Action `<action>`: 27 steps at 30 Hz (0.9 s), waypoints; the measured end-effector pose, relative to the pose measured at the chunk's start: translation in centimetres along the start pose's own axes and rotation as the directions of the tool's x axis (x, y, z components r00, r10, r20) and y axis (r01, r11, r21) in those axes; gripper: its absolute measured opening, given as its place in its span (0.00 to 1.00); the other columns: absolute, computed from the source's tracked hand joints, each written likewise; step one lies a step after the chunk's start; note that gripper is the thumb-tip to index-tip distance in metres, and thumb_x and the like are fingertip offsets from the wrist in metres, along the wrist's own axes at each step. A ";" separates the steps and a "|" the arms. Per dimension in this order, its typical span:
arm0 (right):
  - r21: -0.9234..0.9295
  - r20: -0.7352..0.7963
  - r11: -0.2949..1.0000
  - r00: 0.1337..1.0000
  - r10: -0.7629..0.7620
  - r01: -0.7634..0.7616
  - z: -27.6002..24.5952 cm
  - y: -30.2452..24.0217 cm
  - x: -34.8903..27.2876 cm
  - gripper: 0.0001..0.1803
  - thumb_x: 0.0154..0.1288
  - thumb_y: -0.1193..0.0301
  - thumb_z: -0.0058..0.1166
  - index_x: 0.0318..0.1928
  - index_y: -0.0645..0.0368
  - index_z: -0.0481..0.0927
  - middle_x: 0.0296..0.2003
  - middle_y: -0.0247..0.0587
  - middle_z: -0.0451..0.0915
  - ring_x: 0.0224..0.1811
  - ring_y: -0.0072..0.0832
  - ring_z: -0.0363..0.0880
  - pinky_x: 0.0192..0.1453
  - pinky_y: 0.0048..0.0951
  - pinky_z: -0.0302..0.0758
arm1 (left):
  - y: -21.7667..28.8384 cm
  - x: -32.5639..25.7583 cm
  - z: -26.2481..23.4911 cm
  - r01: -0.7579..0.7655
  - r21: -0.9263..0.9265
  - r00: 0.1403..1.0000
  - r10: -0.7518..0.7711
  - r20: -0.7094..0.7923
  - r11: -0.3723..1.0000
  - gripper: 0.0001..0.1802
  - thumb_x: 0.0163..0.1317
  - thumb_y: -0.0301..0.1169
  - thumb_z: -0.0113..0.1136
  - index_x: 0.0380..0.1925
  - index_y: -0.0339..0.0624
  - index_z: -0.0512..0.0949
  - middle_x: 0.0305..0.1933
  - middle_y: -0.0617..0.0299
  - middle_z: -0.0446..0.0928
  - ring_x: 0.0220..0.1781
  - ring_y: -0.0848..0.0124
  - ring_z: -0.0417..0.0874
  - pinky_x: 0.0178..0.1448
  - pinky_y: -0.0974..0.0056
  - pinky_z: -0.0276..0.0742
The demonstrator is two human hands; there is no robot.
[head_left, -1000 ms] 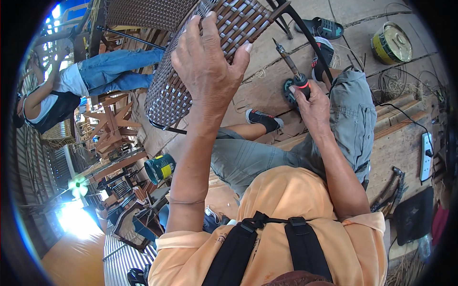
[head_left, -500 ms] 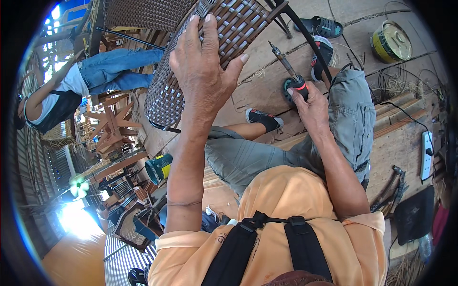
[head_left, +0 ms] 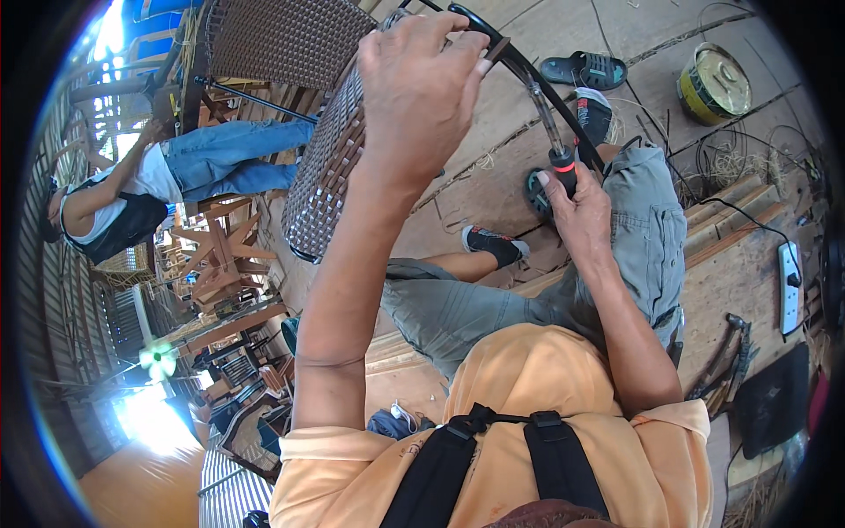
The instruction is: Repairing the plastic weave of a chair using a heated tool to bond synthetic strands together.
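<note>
A brown woven chair (head_left: 321, 198) with a dark tubular frame (head_left: 519, 66) tilts in front of me. My left hand (head_left: 421, 106) lies over its far right part, fingers bent and closed near the corner where weave meets frame. Most of that weave is hidden behind the hand. A short brown strip end (head_left: 499, 48) shows beside my fingertips. In my right hand (head_left: 581, 209) is a soldering iron (head_left: 563, 167), gripped by its black and red handle. Its metal shaft points up toward the frame, close to the strip end.
A yellow and dark can (head_left: 717, 84) and a sandal (head_left: 585, 70) are on the floor at the far right. A white power strip (head_left: 789, 286) with a cable lies at right, near a hammer-like tool (head_left: 726, 356). Another person (head_left: 132, 189) stands at left among wooden furniture.
My left hand has moved right and its spread fingers have closed at the chair's corner. The chair has shifted toward me. The iron's tip has swung right, nearer the frame.
</note>
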State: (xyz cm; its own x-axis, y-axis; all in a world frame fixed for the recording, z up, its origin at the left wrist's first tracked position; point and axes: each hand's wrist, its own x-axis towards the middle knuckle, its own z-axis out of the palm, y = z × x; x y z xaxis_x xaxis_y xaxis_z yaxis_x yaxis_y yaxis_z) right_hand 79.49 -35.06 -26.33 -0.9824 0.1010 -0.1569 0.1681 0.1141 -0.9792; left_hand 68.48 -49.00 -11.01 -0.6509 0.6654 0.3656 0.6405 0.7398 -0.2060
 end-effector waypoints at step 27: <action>-0.439 0.116 0.867 0.972 -0.203 0.234 -13.1 -5.7 4.7 0.20 0.62 0.54 0.56 0.41 0.59 0.77 0.27 0.51 0.76 0.31 0.49 0.77 0.34 0.40 0.71 | 3.6 0.4 -1.0 0.640 -0.047 0.744 -0.603 0.288 0.767 0.10 0.60 0.35 0.57 0.28 0.40 0.75 0.21 0.52 0.73 0.23 0.59 0.72 0.30 0.57 0.69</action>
State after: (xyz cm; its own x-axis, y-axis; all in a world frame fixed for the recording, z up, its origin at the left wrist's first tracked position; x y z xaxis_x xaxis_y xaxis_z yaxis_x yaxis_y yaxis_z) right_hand 74.93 -22.30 -19.79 -0.9987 -0.0401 0.0317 -0.0487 0.5565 -0.8294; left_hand 70.95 -46.20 -10.72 -0.9879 0.0771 0.1349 0.0934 0.9885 0.1189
